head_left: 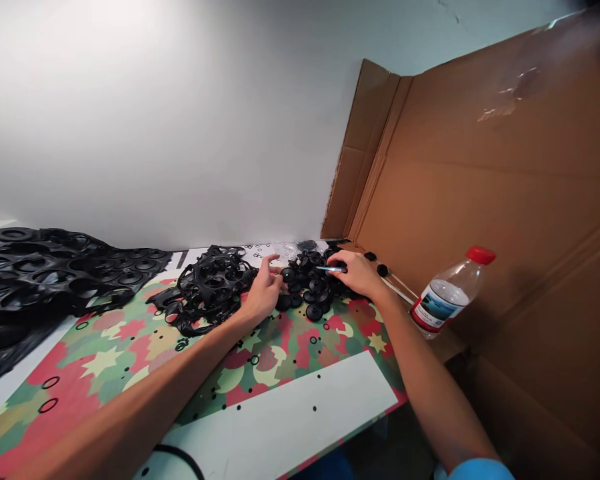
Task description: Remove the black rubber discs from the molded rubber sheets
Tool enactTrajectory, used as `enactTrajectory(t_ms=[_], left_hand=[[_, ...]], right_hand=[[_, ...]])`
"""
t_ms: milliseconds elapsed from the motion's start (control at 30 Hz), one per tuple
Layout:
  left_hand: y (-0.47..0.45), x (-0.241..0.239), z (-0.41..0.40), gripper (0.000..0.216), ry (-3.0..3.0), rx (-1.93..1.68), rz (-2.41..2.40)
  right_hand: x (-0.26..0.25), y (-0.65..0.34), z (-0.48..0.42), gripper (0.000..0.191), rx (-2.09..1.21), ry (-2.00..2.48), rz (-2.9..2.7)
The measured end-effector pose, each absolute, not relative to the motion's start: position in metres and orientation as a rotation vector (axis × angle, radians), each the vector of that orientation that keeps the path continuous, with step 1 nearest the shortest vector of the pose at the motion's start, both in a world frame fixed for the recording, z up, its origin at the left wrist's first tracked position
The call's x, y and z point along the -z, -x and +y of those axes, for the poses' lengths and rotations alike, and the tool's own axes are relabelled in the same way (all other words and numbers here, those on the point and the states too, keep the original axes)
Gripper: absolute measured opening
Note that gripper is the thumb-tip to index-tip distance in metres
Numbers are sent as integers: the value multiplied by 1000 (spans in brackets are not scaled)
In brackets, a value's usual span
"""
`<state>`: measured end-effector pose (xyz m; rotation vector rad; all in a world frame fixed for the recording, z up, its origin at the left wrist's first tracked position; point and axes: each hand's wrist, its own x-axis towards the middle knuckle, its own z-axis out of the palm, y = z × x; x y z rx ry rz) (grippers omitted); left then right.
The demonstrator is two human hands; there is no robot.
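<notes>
My left hand [265,292] reaches over the table between two black heaps. Its fingers are apart, and nothing shows in them. Just right of it is a pile of round black rubber caps [314,287]. My right hand [357,272] is at the pile's right side, closed on a thin silvery tool [332,269] that points left over the caps. The tool's exact kind is too small to make out. On the left lies a tangled heap of black rubber scrap [215,283] with round holes, close to my left hand.
Large black rubber sheets [80,267] with moulded rounds cover the far left. A red-capped plastic bottle [445,293] stands at right before a tall cardboard panel [480,167]. Small black rings and bits dot the patterned table cover [290,353]. A white wall [180,133] rises behind.
</notes>
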<state>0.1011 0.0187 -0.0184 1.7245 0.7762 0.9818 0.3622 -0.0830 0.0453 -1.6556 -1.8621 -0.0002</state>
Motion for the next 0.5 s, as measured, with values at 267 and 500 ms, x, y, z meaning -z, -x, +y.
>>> enactTrajectory(t_ms=[267, 500], left_hand=[[-101, 14, 14, 31, -1953, -855, 730], [-102, 15, 13, 36, -2053, -876, 781]], right_hand=[[-48, -365, -83, 13, 78, 1664, -1788], [-49, -357, -85, 20, 135, 1647, -1819]])
